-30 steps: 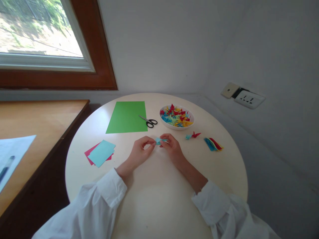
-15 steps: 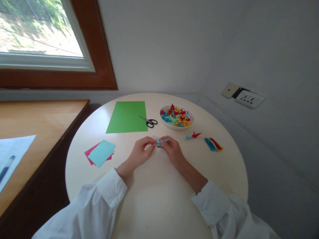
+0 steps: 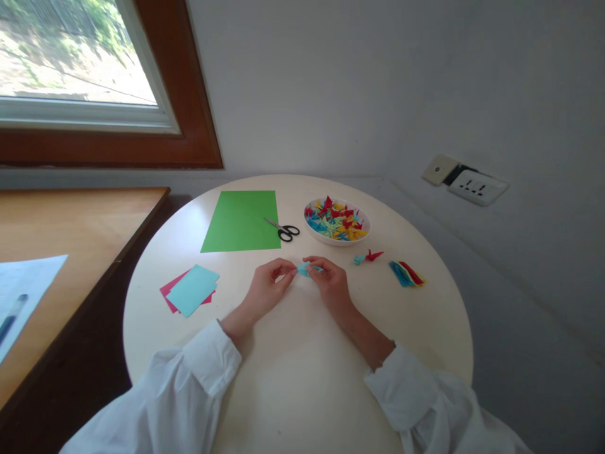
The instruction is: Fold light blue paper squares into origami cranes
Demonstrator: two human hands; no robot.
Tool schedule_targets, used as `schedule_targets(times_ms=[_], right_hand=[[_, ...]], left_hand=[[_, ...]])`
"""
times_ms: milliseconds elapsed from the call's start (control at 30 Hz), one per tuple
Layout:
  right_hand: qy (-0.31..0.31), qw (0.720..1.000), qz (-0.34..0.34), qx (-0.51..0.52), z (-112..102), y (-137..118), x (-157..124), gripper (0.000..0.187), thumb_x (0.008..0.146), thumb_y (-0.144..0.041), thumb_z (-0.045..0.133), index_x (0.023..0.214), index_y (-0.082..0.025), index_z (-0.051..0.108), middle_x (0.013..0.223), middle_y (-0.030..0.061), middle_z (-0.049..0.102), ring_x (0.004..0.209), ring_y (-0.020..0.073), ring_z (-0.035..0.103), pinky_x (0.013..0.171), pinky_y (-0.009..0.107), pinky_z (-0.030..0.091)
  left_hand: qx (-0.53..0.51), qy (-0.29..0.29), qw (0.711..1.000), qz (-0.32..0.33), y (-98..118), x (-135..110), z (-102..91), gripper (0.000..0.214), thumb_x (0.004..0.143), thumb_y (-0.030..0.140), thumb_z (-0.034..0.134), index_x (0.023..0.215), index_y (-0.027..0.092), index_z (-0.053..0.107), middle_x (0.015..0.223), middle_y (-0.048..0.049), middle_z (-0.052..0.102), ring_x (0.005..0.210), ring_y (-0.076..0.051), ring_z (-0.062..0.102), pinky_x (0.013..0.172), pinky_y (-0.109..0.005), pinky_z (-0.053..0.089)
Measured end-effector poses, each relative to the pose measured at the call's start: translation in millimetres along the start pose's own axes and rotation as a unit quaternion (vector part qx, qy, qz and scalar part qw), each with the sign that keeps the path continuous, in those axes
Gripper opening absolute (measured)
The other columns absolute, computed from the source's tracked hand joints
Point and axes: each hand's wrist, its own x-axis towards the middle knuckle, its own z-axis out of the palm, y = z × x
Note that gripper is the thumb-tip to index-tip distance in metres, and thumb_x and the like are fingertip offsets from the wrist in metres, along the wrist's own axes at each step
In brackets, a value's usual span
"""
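Observation:
Between my two hands is a small folded piece of light-blue paper (image 3: 303,269), held just above the middle of the round white table (image 3: 293,378). My left hand (image 3: 269,287) pinches its left end between thumb and forefinger. On the other side, my right hand (image 3: 332,287) grips the paper with thumb and fingers, hiding part of it. Right of my hands lie a red paper crane (image 3: 374,255) and a small light-blue folded paper (image 3: 359,259). Farther right is a fanned stack of coloured folded papers (image 3: 407,274).
A white bowl (image 3: 326,240) full of colourful paper cranes stands behind my hands. Scissors (image 3: 285,232) rest partly on a green sheet (image 3: 241,221). Light-blue and pink paper squares (image 3: 193,290) lie at left. A wooden desk (image 3: 85,221) stands beside the table.
My right hand's fingers have shifted slightly on the light-blue paper, which shows at a slightly different angle. My left hand keeps its pinch. The view has moved a little.

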Motion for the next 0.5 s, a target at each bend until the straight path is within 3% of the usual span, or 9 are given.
schedule_targets(times_ms=[267,500], right_hand=[[0.002,0.998,-0.043,-0.052,1.5,2.3,-4.7,0.012,0.074,-0.031,0.055,0.072,-0.019,0.057,0.092,0.0065,0.06,0.087,0.0189,0.057,0.068,0.029,0.047],[0.005,0.999,-0.015,-0.043,3.2,1.6,-4.6,0.019,0.075,-0.035,0.055,0.082,-0.018,0.059,0.094,0.0082,0.063,0.086,0.019,0.059,0.075,0.032,0.047]], left_hand=[[0.037,0.001,0.999,0.018,-3.5,-1.6,1.3,0.011,0.073,0.022,0.055,0.072,0.014,0.062,0.072,-0.0054,0.065,0.067,-0.013,0.058,0.065,-0.024,0.046],[0.117,0.012,0.991,0.062,-0.8,-4.1,1.5,0.01,0.074,0.018,0.054,0.074,0.018,0.064,0.074,-0.0044,0.068,0.068,-0.014,0.061,0.067,-0.026,0.048]])
